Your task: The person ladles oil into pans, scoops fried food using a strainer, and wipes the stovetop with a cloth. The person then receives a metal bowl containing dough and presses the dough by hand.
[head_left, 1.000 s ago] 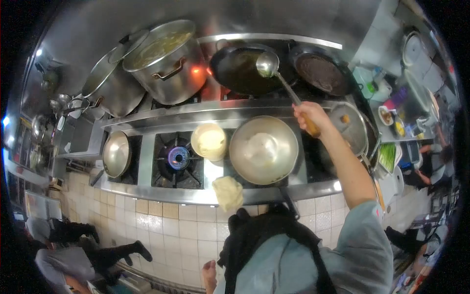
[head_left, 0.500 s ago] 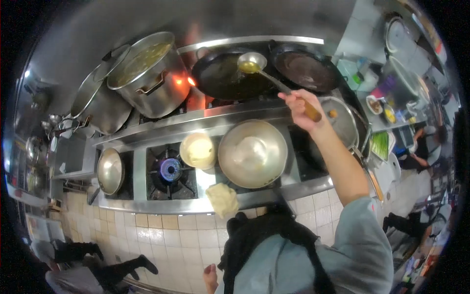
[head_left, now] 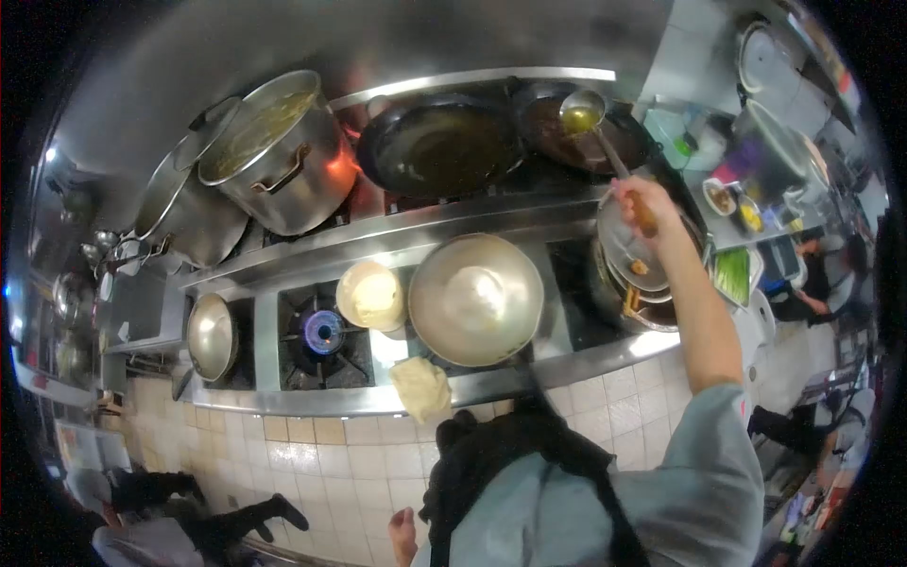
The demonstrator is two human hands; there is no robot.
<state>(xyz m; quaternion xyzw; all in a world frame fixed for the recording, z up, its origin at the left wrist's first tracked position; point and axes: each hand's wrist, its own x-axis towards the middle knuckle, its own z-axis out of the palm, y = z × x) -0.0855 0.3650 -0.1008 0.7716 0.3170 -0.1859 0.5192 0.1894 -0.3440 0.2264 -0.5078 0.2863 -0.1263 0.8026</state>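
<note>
Right hand (head_left: 650, 205) at two o'clock clamps a ladle (head_left: 583, 113), partly hiding a dark pan (head_left: 550, 134); left hand (head_left: 403, 533), six o'clock, cropped, grip unclear.

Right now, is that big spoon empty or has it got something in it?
Not empty: yellow liquid shows in the bowl of the ladle, which the right hand holds over a dark pan.

Glossy metal wok (head_left: 475, 300); matt cloth (head_left: 421, 386).
</note>
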